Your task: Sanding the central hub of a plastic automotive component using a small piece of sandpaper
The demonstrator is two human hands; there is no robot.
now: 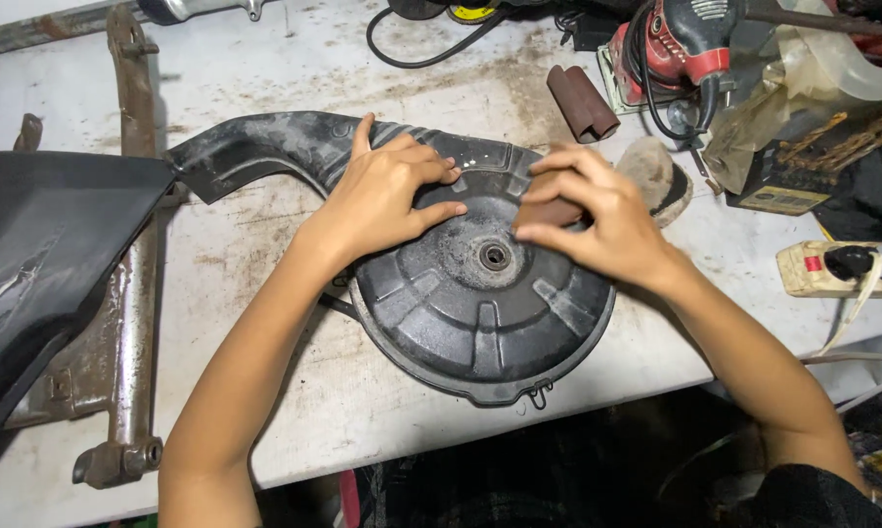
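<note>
The round black cover (480, 313) looks like moulded plastic, matt and dusty, its ribs greyed with scuffing and a small metal bushing (495, 256) at its middle. Under the right hand (597, 220) lies a brown piece of sandpaper (549, 212), rough and dull (a rolled sheet (581, 102) of the same lies further back). The surface (363, 391) is pale, stained and scratched. The long bracket (128, 323) at the left is rusty bare metal. The sander (681, 49) has glossy red plastic housing.
</note>
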